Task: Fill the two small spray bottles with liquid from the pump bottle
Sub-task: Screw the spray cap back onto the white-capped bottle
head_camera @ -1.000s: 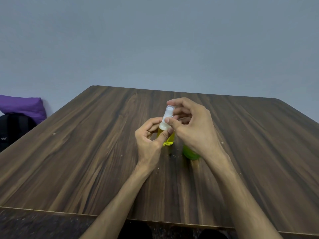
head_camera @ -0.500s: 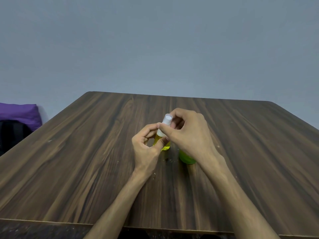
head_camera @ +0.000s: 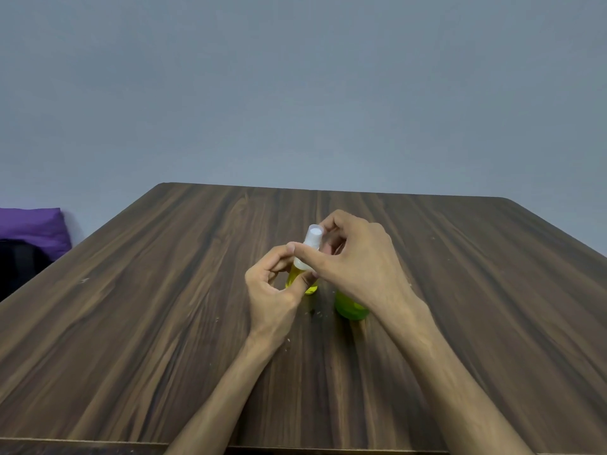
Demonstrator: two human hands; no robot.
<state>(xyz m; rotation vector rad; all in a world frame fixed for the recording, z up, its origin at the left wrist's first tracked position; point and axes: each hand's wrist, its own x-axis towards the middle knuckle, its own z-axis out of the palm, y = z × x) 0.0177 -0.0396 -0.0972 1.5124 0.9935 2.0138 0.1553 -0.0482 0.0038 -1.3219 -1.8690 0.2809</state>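
My left hand (head_camera: 269,290) is gripping the yellow spray bottle (head_camera: 300,279), lowered tableward | right hand (head_camera: 354,261) is pinching and twisting its white spray cap (head_camera: 310,246) | closing likely.

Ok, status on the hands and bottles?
Left hand holds yellow bottle. Right hand pinches its white cap. Green bottle partly hidden behind right hand.

A dark wood-grain tabletop (head_camera: 164,307) fills the lower half of the view, its streaks running away from the camera toward a rounded far edge. A few pale specks lie scattered on its surface near the middle. Behind it rises a plain grey-blue wall (head_camera: 295,93). At the far left, beyond the tabletop's edge, a purple cushion (head_camera: 31,229) rests against the wall, and a black object (head_camera: 18,267) sits just below and in front of it, too dark to identify.
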